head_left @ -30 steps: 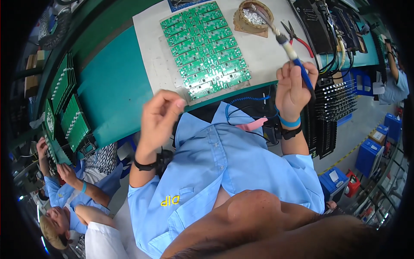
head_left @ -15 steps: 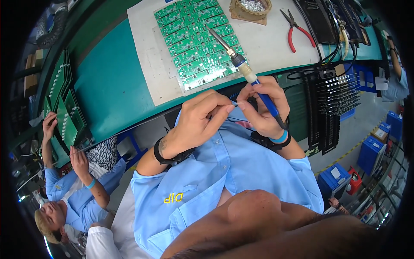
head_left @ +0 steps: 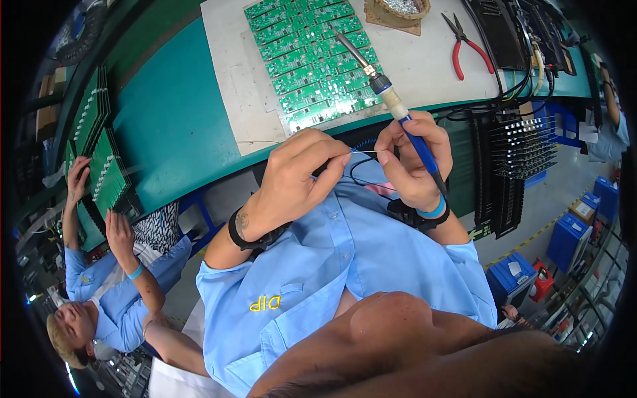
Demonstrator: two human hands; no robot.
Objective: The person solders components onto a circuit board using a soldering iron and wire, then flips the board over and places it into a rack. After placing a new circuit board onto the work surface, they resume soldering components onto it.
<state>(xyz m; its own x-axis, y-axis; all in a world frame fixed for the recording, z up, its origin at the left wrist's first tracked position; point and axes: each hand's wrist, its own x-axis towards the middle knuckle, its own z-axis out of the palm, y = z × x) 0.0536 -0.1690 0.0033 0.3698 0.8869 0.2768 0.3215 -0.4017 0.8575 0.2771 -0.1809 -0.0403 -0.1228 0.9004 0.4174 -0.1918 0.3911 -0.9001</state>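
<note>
My right hand [head_left: 419,174] is wrapped round a blue-handled soldering iron [head_left: 395,104], its metal tip pointing up and away over a panel of green circuit boards [head_left: 317,69]. Between thumb and forefinger that hand also pinches one end of a thin, silvery wire [head_left: 364,152], which looks like solder wire. The other end sits in the closed fingertips of my left hand [head_left: 292,180], so a short straight length spans the gap between both hands. Both hands are held in front of my chest, off the table's near edge. The panel lies flat on a pale sheet [head_left: 229,73].
Red-handled pliers [head_left: 458,50] and a round tin of silvery scraps [head_left: 401,12] lie on the right of the sheet. Black cables [head_left: 494,99] run beside them. At left, a co-worker's hands [head_left: 119,239] touch upright green boards [head_left: 111,172]. Blue bins [head_left: 511,275] stand on the floor at right.
My hands have drawn apart, and more of the wire now shows between them. The iron has shifted slightly right. The co-worker's hands have moved a little upward.
</note>
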